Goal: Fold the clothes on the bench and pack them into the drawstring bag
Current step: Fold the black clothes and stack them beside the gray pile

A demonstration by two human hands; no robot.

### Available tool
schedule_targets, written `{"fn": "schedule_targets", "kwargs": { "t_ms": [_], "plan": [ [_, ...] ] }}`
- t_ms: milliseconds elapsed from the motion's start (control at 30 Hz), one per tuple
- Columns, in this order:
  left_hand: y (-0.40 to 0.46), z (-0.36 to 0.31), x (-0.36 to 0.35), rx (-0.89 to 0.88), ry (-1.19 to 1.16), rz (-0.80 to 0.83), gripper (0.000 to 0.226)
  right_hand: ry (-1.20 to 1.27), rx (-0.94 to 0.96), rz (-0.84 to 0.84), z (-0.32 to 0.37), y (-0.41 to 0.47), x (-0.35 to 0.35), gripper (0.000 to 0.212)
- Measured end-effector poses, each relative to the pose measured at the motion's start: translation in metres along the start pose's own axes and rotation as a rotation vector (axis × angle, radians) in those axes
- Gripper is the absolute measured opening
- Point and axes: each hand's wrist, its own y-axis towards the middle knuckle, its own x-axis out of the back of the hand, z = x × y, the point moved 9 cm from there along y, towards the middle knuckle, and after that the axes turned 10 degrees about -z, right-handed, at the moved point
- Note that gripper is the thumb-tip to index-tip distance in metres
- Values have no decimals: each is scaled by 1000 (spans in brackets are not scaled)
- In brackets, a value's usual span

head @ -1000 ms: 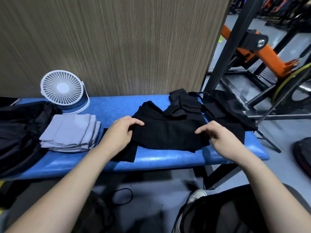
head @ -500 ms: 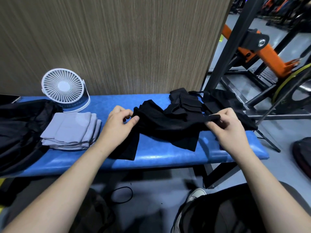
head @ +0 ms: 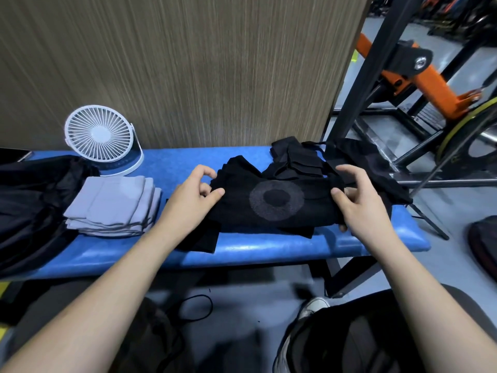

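From the head camera we look down on a blue padded bench set against a wood-grain wall. Across its middle lies a black garment, partly folded, with a grey ring print facing up.

Our left hand sits at the garment's left edge. Its thumb and forefinger meet on the cloth and pinch a small fold of it, while the other fingers curl loosely above. Our right hand is at the garment's right edge: the thumb lies on top of the fabric, the fingers are bent, and at least one fingertip shows beneath the lower edge, so the hand grips the cloth between thumb and fingers. Both forearms reach in from the bottom corners.

Just behind the garment, toward the wall, sits a heap of black clothes, touching it. To the right of that heap lies more black fabric with a thin cord; we cannot tell for certain whether this is the drawstring bag. On the left part of the bench rests a folded grey stack, well apart from the garment, with a white desk fan standing behind it. A dark bundle covers the far left end. Orange and black gym equipment stands to the right.
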Motion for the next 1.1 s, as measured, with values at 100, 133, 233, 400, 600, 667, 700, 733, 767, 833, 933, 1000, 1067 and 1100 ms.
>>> {"fn": "schedule_targets", "kwargs": {
  "t_ms": [100,133,233,400,600,667,700,733,767,833,933,1000,1067,1100],
  "plan": [
    [-2,-3,-6,-29,-24,58,35,-2,23,22,3,0,-1,32],
    [-2,-3,-7,-32,-27,67,38,-18,23,29,2,0,-2,30],
    [-2,-2,-11,-58,-17,91,31,-110,8,36,-5,2,-4,29],
    [-9,1,-29,-90,64,205,32,-232,8,58,-14,3,-5,15],
    [-12,6,-36,-63,147,271,45,-284,30,130,-18,0,-14,25],
    [-13,4,-34,-46,123,265,41,-201,36,94,-14,1,-11,28],
    [-13,3,-34,-36,103,264,40,-157,38,78,-10,1,-9,29],
    [-13,4,-35,-24,78,266,39,-113,46,63,-5,0,-9,29],
    [-13,4,-35,-9,51,268,38,-70,61,48,1,0,-9,30],
    [-14,8,-35,24,5,274,37,2,88,31,13,-3,-10,31],
    [-15,13,-35,74,-66,289,41,71,137,50,32,-7,-19,33],
    [-16,14,-33,100,-113,283,43,89,179,73,43,-10,-29,34],
    [-18,14,-32,117,-151,281,46,81,226,85,54,-14,-40,35],
    [-20,14,-32,124,-169,283,46,70,251,91,59,-16,-46,35]
  ]
}}
